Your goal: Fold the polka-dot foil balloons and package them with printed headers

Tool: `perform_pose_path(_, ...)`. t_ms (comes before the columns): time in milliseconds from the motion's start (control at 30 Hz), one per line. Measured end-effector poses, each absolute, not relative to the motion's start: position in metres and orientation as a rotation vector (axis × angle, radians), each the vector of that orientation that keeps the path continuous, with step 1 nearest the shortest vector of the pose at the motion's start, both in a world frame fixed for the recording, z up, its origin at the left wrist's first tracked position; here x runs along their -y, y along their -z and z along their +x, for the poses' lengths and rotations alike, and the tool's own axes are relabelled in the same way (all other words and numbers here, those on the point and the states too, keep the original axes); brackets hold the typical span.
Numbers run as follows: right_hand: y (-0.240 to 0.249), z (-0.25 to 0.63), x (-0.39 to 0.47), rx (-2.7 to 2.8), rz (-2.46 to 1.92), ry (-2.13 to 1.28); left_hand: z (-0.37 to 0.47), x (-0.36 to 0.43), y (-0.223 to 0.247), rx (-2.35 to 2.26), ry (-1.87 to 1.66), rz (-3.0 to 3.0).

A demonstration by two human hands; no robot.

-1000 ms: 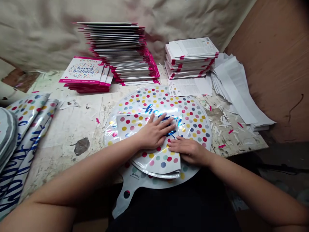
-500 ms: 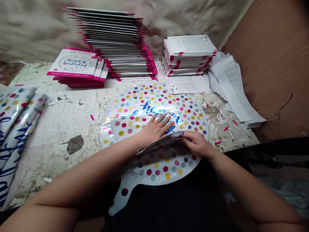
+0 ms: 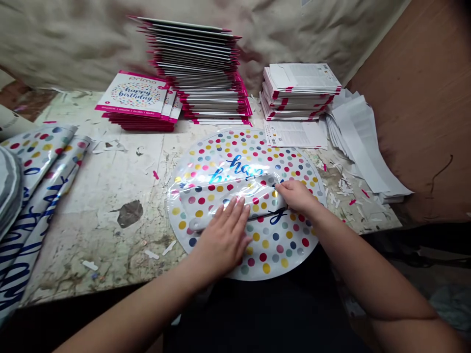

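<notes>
A flat, round foil balloon (image 3: 274, 250) with coloured dots and blue "happy" lettering lies at the table's front edge. On top of it is a second dotted foil balloon (image 3: 257, 196), folded into a long, narrow strip. My left hand (image 3: 225, 238) rests flat on the strip's lower left part, fingers stretched out side by side. With thumb and fingers closed, my right hand (image 3: 296, 196) grips the strip's right end. Part of the blue lettering is covered by the strip.
Pink-edged card envelopes (image 3: 209, 73) form a tall stack at the back, beside a lower "prima" pile (image 3: 136, 98). White packets (image 3: 300, 93) and paper sheets (image 3: 362, 142) lie at the right. More dotted foil (image 3: 47, 166) is at the left. Paper scraps (image 3: 342, 189) litter the table.
The upper balloon's lifted flap is now folded down, tail included, into a narrower strip. My left hand has moved toward me and lies on the outside of the fold. The view has shifted left.
</notes>
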State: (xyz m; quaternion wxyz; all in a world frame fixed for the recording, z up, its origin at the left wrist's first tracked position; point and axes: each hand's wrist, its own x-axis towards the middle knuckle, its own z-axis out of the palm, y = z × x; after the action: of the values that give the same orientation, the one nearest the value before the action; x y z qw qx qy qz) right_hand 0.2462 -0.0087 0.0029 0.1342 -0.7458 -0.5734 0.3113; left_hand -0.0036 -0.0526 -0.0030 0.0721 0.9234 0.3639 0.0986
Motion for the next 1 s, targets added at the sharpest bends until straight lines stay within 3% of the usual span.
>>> perform_pose_path(167, 0.005, 0.221, 0.027, 2.003, -1.842, -0.271, 0.011, 0.070, 0.033, -1.066, -0.139, 2.768)
perform_pose_path(233, 0.012, 0.216, 0.029, 2.262, -1.702, -0.329, 0.007, 0.067, 0.034, -1.052, -0.137, 2.774)
perform_pose_path(333, 0.018, 0.225, 0.031, 2.330, -1.906, -0.419, 0.004, 0.064, 0.029, -1.051, -0.098, 2.768)
perform_pose_path(400, 0.017, 0.236, 0.037, 2.353, -1.930, -0.301, 0.005, 0.064, 0.026, -1.052, -0.065, 2.759)
perform_pose_path(533, 0.009, 0.250, 0.052, 2.714, -1.373, 0.021, 0.006, 0.064, 0.020, -1.041, -0.016, 2.747)
perform_pose_path(700, -0.007, 0.237, 0.065, 2.612, -1.233, 0.369, 0.017, 0.060, 0.011, -1.171, -0.039, 2.692)
perform_pose_path(833, -0.009, 0.233, 0.084, 2.483, -0.855, 0.141, 0.022, 0.048, 0.006, -1.368, -0.100, 2.615)
perform_pose_path(1000, 0.012, 0.270, 0.088, 2.113, -1.613, -0.384, 0.008, 0.035, 0.008, -0.950, -0.123, 2.606)
